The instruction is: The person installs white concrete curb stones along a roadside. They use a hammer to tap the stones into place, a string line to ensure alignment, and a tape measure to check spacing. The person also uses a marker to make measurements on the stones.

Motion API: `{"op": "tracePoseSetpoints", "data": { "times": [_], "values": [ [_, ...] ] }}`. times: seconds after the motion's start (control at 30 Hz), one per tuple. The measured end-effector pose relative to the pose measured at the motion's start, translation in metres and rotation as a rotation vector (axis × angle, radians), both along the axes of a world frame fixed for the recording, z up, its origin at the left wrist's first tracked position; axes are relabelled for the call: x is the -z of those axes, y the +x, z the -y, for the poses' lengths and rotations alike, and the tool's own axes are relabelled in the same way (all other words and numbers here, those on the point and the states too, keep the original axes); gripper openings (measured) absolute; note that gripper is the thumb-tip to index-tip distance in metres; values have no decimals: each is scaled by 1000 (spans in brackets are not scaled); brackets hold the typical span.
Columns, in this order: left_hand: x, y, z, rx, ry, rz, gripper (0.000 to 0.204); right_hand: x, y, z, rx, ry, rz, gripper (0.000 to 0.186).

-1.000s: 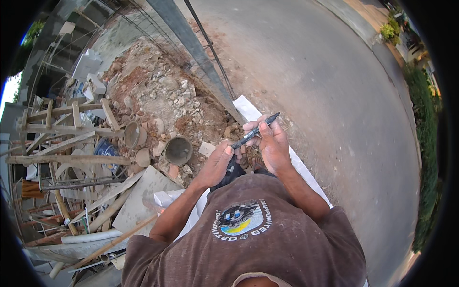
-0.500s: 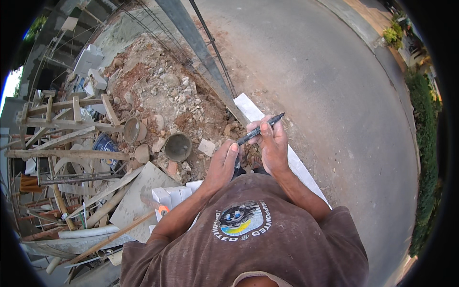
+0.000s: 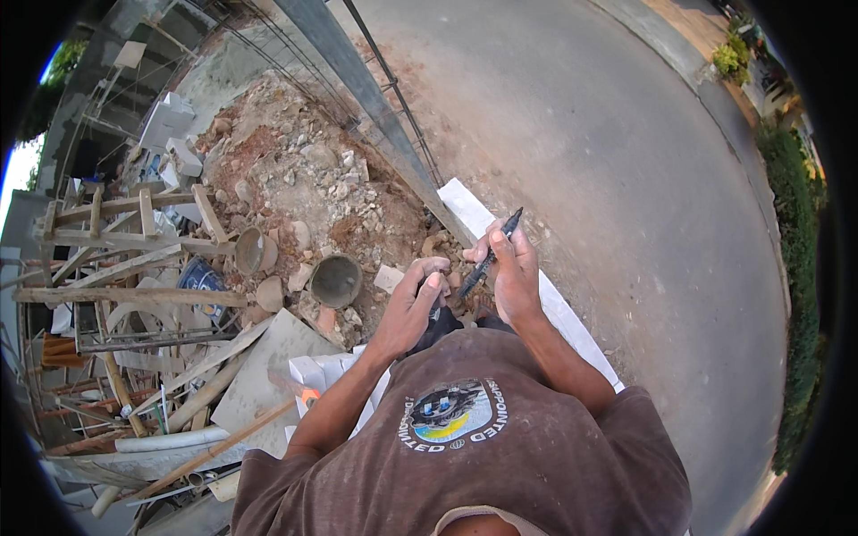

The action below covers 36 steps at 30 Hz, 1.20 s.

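A black marker pen [image 3: 490, 253] is pinched between the thumb and fingers of my right hand [image 3: 516, 284], slanting from lower left to upper right. My left hand [image 3: 413, 306] is a short way to the left, apart from the pen. Its thumb is pressed toward the curled fingers. Something small and dark may sit between them, too small to make out. Beneath my right hand and forearm runs a long white block edge [image 3: 572, 332]. Both hands are in front of my brown shirt [image 3: 536, 420].
Rubble [image 3: 304, 179] with a round bucket [image 3: 336, 280] and a clay-coloured pot [image 3: 256, 251] lies left. Wooden trestles [image 3: 134, 237] and planks crowd the far left. A metal post [image 3: 357, 80] and rebar [image 3: 393, 85] rise ahead. White blocks [image 3: 308, 371] lie by my left arm; asphalt road [image 3: 661, 223] spans the right.
My left hand has come away from the pen's lower end. The pen has tilted steeper in my right hand, its lower end swinging down and right.
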<state>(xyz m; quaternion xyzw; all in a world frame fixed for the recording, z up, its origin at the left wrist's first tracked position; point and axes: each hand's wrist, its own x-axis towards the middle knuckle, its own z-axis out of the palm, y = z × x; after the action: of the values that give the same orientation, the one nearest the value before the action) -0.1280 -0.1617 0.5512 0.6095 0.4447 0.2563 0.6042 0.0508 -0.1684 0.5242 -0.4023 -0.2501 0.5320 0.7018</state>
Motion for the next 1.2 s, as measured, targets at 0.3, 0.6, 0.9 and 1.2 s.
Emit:
{"op": "tracePoseSetpoints", "data": {
  "times": [0.3, 0.6, 0.9, 1.2],
  "values": [
    [-10, 0, -14, 173, 168, -63, 84, 6, -11, 27, -522, -369, 127, 12],
    [-30, -6, -42, 422, 383, -412, 79, 19, -2, 22, -537, -344, -314, 29],
    [-158, -94, -132, 516, 439, -1134, 59, 120, 132, 5, 170, -168, -702, 19],
    [-324, -46, -158, 441, 767, -1369, 29, 235, 176, -30, 485, -457, -703, 16]
  ]
}}
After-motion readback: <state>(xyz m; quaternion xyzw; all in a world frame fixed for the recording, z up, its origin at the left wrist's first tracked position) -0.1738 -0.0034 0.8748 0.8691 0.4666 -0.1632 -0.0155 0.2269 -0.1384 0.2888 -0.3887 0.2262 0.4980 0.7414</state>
